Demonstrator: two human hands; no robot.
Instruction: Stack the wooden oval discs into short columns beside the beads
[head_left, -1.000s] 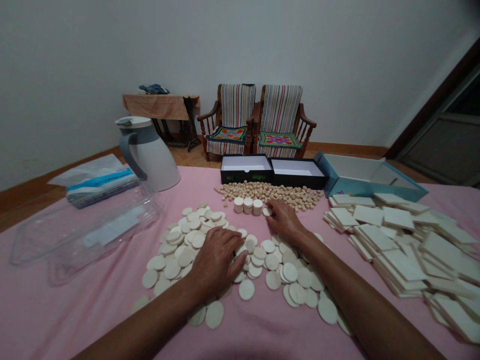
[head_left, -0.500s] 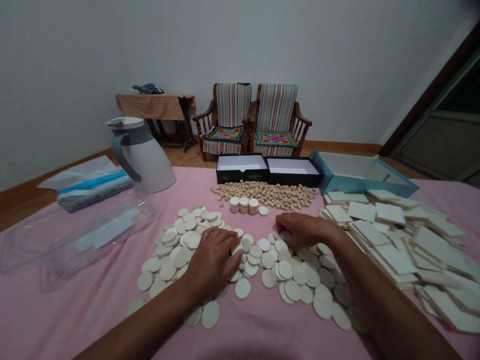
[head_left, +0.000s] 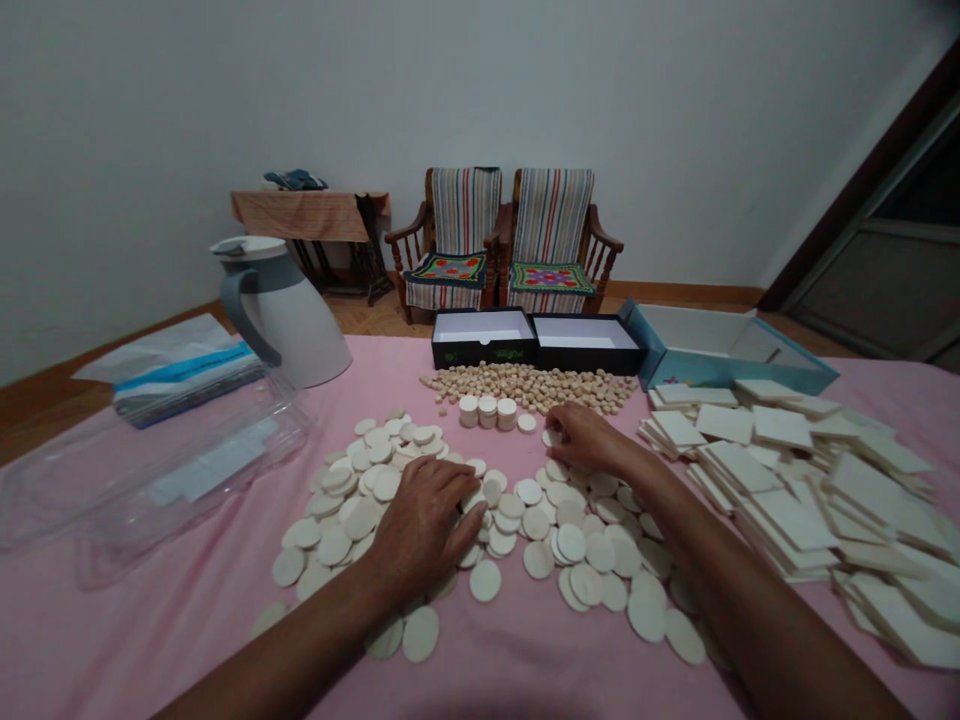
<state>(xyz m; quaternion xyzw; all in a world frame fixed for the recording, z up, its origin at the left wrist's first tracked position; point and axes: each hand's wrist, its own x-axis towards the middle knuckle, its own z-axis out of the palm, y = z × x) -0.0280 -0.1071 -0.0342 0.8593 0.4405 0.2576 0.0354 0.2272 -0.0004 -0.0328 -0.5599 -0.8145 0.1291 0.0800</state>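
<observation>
Many pale round wooden discs lie loosely heaped over the middle of the pink cloth. My left hand rests on the left part of the heap, its thumb and fingers apart over the discs. Beyond the right part of the heap, my right hand pinches a wooden disc at its fingertips. Three short, neat stacks of discs stand in a row farther off. A single flat disc lies at the row's right end, close to my right fingertips.
Small wooden beads spread behind the stacks, before two black boxes and a blue box. Square wooden tiles pile up at right. A jug, a tissue pack and a clear plastic tray stand left.
My right hand has moved forward and slightly left, off the heap toward the single flat disc, with a disc now showing at its fingertips. My left hand stays on the heap.
</observation>
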